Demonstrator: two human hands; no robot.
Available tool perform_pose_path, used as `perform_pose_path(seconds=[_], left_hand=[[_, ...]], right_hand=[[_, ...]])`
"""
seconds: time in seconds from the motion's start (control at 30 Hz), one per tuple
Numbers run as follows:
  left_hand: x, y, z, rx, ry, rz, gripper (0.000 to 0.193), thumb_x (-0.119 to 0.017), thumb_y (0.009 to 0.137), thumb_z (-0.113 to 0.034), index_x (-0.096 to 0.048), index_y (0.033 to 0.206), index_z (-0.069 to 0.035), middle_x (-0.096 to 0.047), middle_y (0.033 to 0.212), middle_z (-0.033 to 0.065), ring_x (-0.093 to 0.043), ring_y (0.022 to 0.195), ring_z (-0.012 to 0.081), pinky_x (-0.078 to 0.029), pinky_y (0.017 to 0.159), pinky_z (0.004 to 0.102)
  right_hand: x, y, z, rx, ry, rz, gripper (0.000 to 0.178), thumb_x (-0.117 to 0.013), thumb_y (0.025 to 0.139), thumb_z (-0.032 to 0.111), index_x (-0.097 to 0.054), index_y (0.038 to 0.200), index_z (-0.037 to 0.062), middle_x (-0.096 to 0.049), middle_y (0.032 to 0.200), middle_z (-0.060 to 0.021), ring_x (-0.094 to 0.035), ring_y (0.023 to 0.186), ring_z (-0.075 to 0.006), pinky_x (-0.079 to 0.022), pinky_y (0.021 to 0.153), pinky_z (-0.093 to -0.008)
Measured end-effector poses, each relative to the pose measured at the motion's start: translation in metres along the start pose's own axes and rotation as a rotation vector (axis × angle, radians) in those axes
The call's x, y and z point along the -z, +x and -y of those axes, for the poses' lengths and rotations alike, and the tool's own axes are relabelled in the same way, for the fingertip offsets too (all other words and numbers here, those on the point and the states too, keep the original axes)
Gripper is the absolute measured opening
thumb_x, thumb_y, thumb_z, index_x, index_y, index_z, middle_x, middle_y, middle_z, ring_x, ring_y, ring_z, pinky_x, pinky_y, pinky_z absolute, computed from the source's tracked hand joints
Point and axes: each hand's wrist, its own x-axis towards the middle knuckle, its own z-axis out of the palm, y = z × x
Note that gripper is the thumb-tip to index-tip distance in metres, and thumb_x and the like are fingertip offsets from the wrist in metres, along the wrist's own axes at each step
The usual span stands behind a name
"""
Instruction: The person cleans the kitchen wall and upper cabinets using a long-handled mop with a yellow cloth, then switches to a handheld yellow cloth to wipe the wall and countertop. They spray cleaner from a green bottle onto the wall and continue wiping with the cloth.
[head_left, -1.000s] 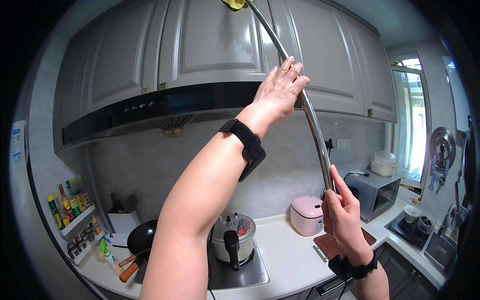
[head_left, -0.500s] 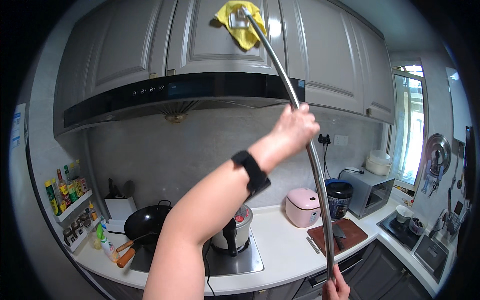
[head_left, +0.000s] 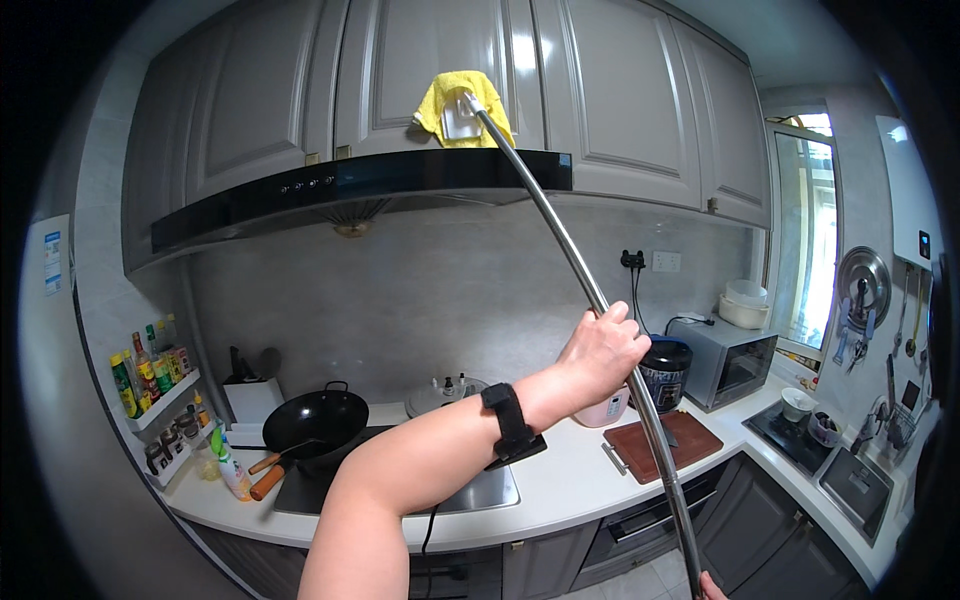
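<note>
"Hands?"
"Left hand (head_left: 603,355) closed round long silver metal pole (head_left: 553,222); right hand (head_left: 711,587) lower, mostly cropped, can't tell grip."
"Cloth?"
"Yellow fabric cloth (head_left: 455,84), far, on grey panelled cabinet door (head_left: 395,90), above black hood (head_left: 400,173). Best kept flat, pressed evenly."

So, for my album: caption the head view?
Left hand and right hand on a metal pole, its yellow cloth against grey cabinets above the range hood.
</note>
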Motion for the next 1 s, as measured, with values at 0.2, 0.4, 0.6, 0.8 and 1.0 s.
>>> perform_pose_path(seconds=[0.2,0.4,0.6,0.8,1.0], left_hand=[[0.007,-0.011,-0.015,0.001,-0.015,0.053,0.003,-0.06,0.067,-0.01,-0.057,0.068,-0.009,-0.057,0.07,0.0038,-0.053,0.084,0.0197,-0.046,0.059,0.0321],[0.016,-0.015,0.022,-0.019,0.05,0.002,0.006,-0.057,0.069,-0.009,-0.055,0.074,-0.011,-0.051,0.071,0.0021,-0.051,0.085,0.0192,-0.047,0.057,0.0308],[0.045,-0.002,0.101,0.057,0.1,-0.162,0.039,-0.061,0.063,0.003,-0.053,0.1,-0.007,-0.049,0.105,0.0113,-0.042,0.113,0.0302,-0.048,0.08,0.037],[0.075,0.012,0.156,0.064,0.077,-0.242,0.054,-0.065,0.064,0.004,-0.047,0.114,-0.005,-0.034,0.134,0.0154,-0.022,0.132,0.0341,-0.031,0.106,0.0411],[0.1,0.024,0.189,0.087,0.154,-0.237,0.053,-0.06,0.071,0.004,-0.043,0.12,-0.009,-0.027,0.14,0.0154,-0.017,0.134,0.0327,-0.027,0.108,0.0407]], right_hand=[[0.007,-0.017,0.014,-0.121,0.05,0.016,0.044,-0.05,0.09,0.007,-0.039,0.133,0.0038,-0.042,0.061,0.0068,-0.033,0.046,-0.0006,-0.027,0.04,-0.0155],[-0.038,0.0,0.027,-0.13,0.12,0.021,0.045,-0.05,0.091,0.012,-0.037,0.133,0.0032,-0.042,0.062,0.0061,-0.034,0.045,-0.0009,-0.027,0.039,-0.0156],[-0.122,0.055,0.079,0.013,0.303,0.095,0.048,-0.046,0.093,0.011,-0.029,0.138,0.0054,-0.037,0.056,0.0065,-0.03,0.042,-0.001,-0.023,0.037,-0.0159],[-0.192,0.137,0.172,0.154,0.507,0.148,0.05,-0.044,0.09,0.006,-0.029,0.138,0.0056,-0.041,0.056,0.0031,-0.036,0.04,-0.0049,-0.028,0.036,-0.019],[-0.226,0.188,0.255,0.264,0.502,0.231,0.05,-0.044,0.092,0.013,-0.029,0.139,0.0178,-0.042,0.057,0.0016,-0.03,0.036,-0.0039,-0.024,0.032,-0.0197]])
